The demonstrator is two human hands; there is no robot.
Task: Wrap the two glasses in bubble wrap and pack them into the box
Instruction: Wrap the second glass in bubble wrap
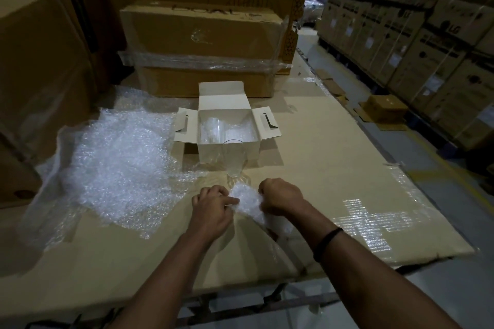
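Note:
My left hand point(212, 207) and my right hand point(279, 196) both grip a piece of bubble wrap point(247, 203) bunched between them over the cardboard work surface point(334, 168). Whether a glass is inside that bundle cannot be told. A clear empty glass point(233, 157) stands upright just beyond my hands, in front of the small white box point(228, 148). The box is open, flaps spread, and holds something clear, apparently a glass with bubble wrap point(213, 127).
A large heap of bubble wrap point(117, 160) lies on the left of the surface. A taped brown carton point(203, 45) stands behind the white box, with more cartons at left. Stacked cartons point(427, 21) line the aisle on the right.

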